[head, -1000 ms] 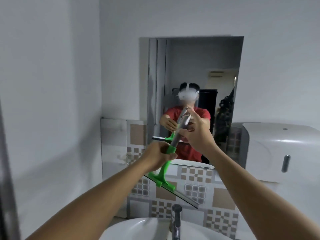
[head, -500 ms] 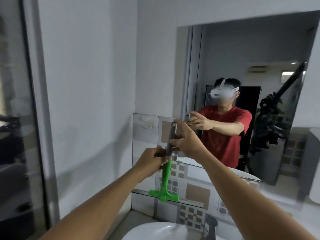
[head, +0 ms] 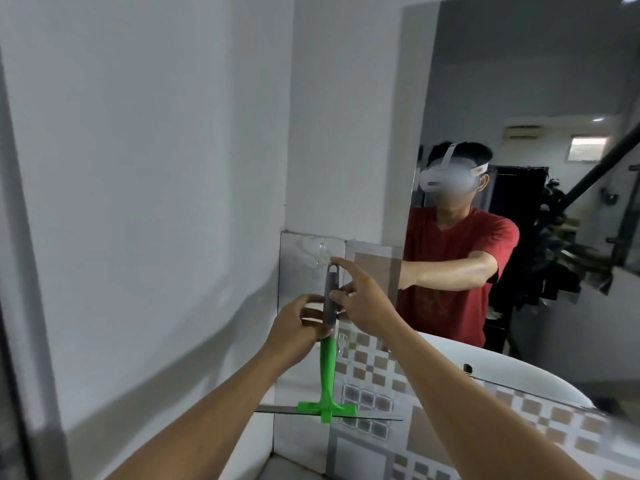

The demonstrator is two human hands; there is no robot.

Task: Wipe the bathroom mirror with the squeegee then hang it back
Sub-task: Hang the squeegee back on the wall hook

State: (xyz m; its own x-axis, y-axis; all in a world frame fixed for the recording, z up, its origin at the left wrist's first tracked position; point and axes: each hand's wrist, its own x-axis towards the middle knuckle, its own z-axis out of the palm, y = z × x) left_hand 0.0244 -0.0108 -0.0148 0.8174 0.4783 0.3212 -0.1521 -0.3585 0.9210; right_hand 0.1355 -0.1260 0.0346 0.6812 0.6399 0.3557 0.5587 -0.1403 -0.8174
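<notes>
The squeegee (head: 327,372) hangs upright, grey grip on top, green neck and blade bar at the bottom. My left hand (head: 299,323) grips the grey handle low down. My right hand (head: 360,299) pinches the handle higher up, its forefinger stretched toward the loop at the handle's top. That loop sits just below a clear plastic wall hook (head: 320,254) stuck on the tile; I cannot tell whether it touches the hook. The mirror (head: 519,98) fills the upper right and reflects a person in a red shirt with a headset.
A white wall (head: 156,168) closes the left side, meeting the tiled wall at a corner. Patterned brown and grey tiles (head: 433,438) run below the mirror. A dark door frame edge (head: 14,306) stands at the far left.
The view has swung left and closer to the corner. Both hands have lifted the squeegee up to the clear hook, and the handle now stands vertical.
</notes>
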